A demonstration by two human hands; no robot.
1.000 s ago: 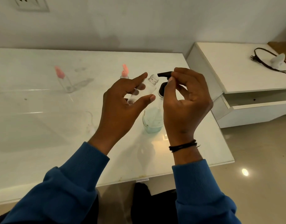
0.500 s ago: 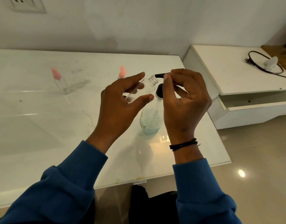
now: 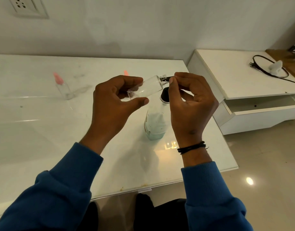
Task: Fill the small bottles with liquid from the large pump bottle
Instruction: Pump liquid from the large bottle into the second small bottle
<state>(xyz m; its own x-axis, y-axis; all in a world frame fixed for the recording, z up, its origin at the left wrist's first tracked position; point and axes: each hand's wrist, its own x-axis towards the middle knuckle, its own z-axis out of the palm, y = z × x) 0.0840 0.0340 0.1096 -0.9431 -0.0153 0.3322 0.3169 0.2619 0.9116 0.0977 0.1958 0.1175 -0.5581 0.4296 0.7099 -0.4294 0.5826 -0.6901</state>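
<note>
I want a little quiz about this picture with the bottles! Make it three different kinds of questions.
1. True or false: the small clear bottle in the left hand has a pink cap on.
2. What touches the pump spout? A) left thumb B) right hand's fingers C) nothing
3. Fill in: the pump bottle stands on the ___.

Key: 1 false, its neck is open. 2 B. 3 table.

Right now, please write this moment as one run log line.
left hand: holds small bottle tilted | right hand: on pump nozzle at bottle mouth | pump bottle: on table
</note>
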